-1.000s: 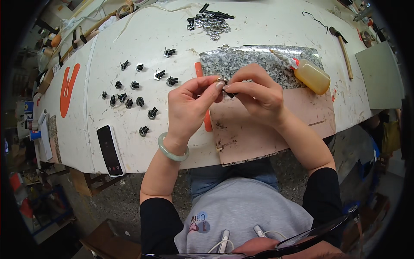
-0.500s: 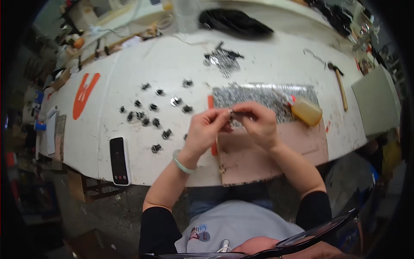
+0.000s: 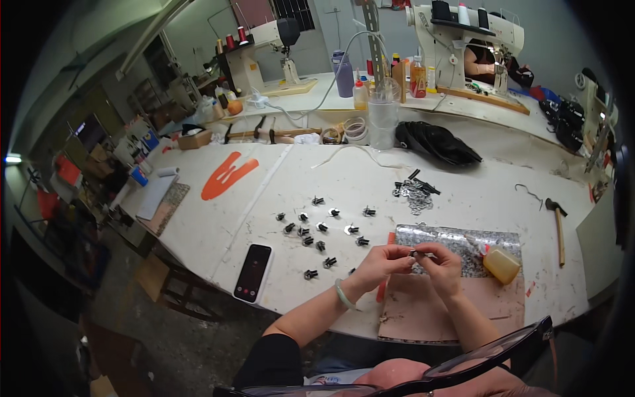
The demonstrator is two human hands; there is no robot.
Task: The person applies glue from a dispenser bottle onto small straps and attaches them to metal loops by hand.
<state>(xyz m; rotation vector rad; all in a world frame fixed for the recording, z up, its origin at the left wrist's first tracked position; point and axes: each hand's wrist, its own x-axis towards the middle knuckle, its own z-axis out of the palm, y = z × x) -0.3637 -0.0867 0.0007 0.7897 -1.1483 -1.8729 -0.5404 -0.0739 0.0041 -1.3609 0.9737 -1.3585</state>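
My left hand (image 3: 380, 270), with a pale green bangle on its wrist, and my right hand (image 3: 444, 270) meet fingertip to fingertip above a speckled stone slab (image 3: 463, 241). Between them they pinch a small dark piece (image 3: 413, 253) with a bit of shine; its exact kind is too small to make out. To their left, several small black pieces with shiny metal parts (image 3: 322, 227) lie scattered on the white table. Farther back is a heap of metal rings and black strips (image 3: 415, 195).
A squeeze bottle of amber liquid (image 3: 503, 264) rests on the slab, beside a pinkish board (image 3: 456, 304). A phone (image 3: 253, 272) lies at left, a hammer (image 3: 559, 231) at right. Orange cut pieces (image 3: 228, 175), a black bag (image 3: 438, 142) and sewing machines (image 3: 463, 46) are farther off.
My view has tilted up and swung left, so the sewing machines and back shelf now show. Both hands stay together, pinching the small piece.
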